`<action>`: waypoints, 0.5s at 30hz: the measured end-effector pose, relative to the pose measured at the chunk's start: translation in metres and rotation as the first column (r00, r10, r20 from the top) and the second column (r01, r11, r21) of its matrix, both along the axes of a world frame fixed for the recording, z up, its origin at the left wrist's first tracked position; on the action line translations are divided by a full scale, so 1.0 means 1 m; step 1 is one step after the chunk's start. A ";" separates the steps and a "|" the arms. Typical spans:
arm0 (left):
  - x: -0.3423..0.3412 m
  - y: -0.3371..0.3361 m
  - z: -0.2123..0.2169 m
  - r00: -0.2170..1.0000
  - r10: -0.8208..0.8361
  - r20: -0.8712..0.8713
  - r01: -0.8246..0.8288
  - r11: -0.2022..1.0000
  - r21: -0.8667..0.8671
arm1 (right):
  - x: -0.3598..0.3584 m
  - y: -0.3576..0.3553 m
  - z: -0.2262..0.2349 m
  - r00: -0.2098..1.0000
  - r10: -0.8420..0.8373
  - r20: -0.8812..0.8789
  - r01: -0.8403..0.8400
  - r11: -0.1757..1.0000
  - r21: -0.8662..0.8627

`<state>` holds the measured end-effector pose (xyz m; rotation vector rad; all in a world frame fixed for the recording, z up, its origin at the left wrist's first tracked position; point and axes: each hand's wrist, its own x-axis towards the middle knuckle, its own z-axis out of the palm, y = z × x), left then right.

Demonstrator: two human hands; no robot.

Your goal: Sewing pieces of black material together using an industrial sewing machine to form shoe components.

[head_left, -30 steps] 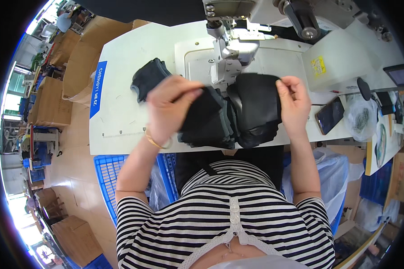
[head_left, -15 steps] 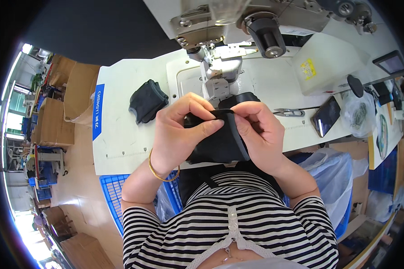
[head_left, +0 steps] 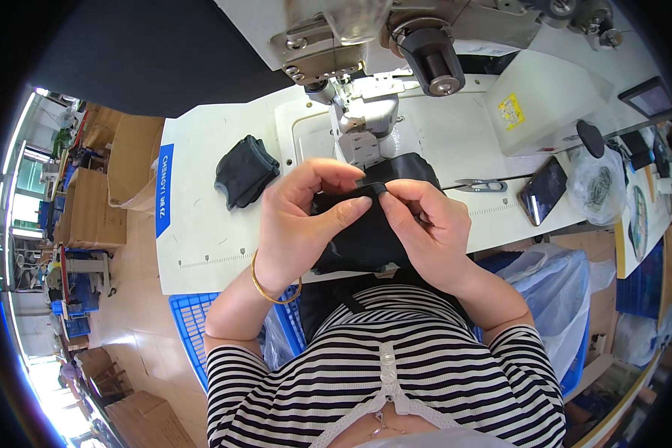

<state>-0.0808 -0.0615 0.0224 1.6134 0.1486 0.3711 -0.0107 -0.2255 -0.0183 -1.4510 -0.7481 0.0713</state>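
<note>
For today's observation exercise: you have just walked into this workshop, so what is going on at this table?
A person in a striped top sits at a white sewing table. Both hands hold a piece of black fabric just in front of the sewing machine: the left hand and the right hand pinch its top edge together between the fingertips. A second folded black piece lies apart on the table to the left, and small snips and a phone lie to the right.
</note>
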 end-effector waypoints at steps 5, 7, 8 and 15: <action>0.001 0.005 -0.003 0.996 -0.085 0.000 0.085 0.995 0.054 | -0.001 0.002 -0.001 0.999 -0.012 0.038 0.011 1.000 0.021; 0.001 0.005 -0.003 0.997 -0.080 0.009 0.080 0.996 0.044 | -0.001 0.003 -0.001 0.998 -0.006 0.066 0.005 1.000 0.021; 0.002 0.005 -0.002 0.998 -0.067 0.019 0.066 0.994 0.084 | -0.001 0.003 0.000 0.999 -0.018 0.051 0.017 1.000 0.018; 0.002 0.005 0.002 0.994 0.060 0.087 -0.080 0.969 0.235 | -0.001 0.006 0.004 0.999 -0.006 0.035 0.006 1.000 0.019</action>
